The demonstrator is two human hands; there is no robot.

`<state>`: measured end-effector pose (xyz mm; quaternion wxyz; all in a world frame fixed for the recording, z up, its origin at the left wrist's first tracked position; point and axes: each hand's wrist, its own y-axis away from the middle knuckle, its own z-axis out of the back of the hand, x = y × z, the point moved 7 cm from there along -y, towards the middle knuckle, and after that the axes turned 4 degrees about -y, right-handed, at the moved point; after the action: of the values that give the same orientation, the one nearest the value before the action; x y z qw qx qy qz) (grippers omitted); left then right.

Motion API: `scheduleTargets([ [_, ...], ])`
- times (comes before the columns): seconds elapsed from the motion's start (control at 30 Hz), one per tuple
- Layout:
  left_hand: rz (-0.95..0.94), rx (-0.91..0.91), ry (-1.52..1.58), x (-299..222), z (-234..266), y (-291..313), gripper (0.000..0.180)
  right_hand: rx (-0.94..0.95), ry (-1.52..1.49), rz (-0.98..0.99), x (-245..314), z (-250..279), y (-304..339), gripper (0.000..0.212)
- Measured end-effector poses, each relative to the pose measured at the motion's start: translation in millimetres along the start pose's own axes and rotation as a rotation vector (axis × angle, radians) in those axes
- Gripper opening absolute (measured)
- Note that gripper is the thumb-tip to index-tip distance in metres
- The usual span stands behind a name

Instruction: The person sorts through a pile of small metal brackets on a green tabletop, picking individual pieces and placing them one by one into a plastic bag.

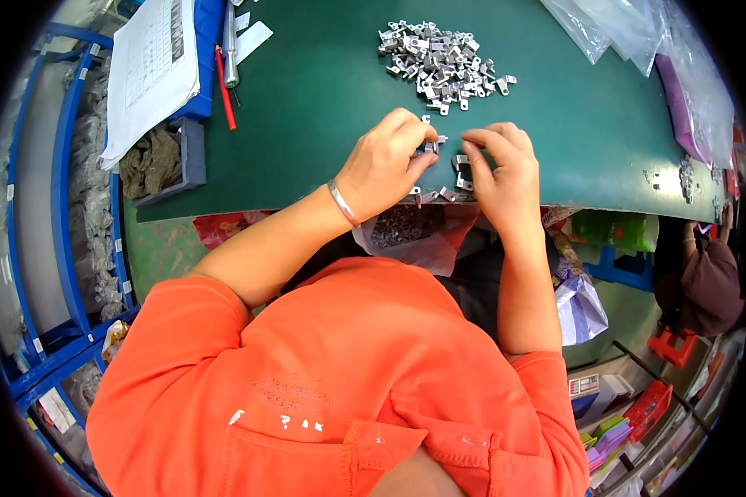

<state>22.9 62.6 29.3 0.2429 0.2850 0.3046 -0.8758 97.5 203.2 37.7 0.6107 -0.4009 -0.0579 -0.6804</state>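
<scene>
Near the front edge of the green table, my left hand [388,161] has its thumb and forefinger closed round a small metal bracket [431,147]. Facing it, my right hand [506,170] is curled in a pinch, thumb and forefinger tips close together; whatever lies between them is too small to make out. Small silvery brackets [464,185] lie just below the right thumb, and a few more rest at the table edge between my hands. Beyond both hands is a loose heap of similar bent metal brackets [443,66] with holes in their tabs.
Below the table edge, an open bag [406,225] holds many small dark pieces. At left are a grey bin [192,153] with a cloth, a red pen [225,87] and papers [149,74]. Clear plastic bags [617,25] lie at right. Another person [704,282] sits far right.
</scene>
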Motion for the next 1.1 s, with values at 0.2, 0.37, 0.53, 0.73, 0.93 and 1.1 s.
scheduleTargets([
  [0.2, -0.071, 0.012, -0.009, -2.7, 8.6, 10.8, 0.016, 0.104, -0.064, 0.018, -0.8, -23.1, -6.3, 0.016],
  [0.37, -0.131, 0.038, -0.073, -2.0, 21.0, 18.1, 0.014, 0.160, -0.178, -0.050, -6.2, -15.4, -6.6, 0.012],
  [0.53, 0.051, 0.030, 0.049, 9.7, 30.6, 16.1, 0.011, 0.150, -0.105, -0.016, 5.7, -16.1, -13.7, 0.012],
  [0.73, 0.034, 0.076, 0.036, 10.7, 16.9, 4.2, 0.012, 0.071, -0.052, -0.003, 6.5, -27.1, -16.1, 0.012],
  [0.93, -0.004, 0.209, -0.120, 8.6, 6.9, 7.3, 0.010, -0.150, -0.145, -0.122, -16.8, 14.5, -11.9, 0.014],
  [1.1, 0.057, 0.092, -0.057, 7.4, 6.0, -6.3, 0.011, 0.080, -0.239, -0.028, -9.5, 6.8, 0.3, 0.013],
])
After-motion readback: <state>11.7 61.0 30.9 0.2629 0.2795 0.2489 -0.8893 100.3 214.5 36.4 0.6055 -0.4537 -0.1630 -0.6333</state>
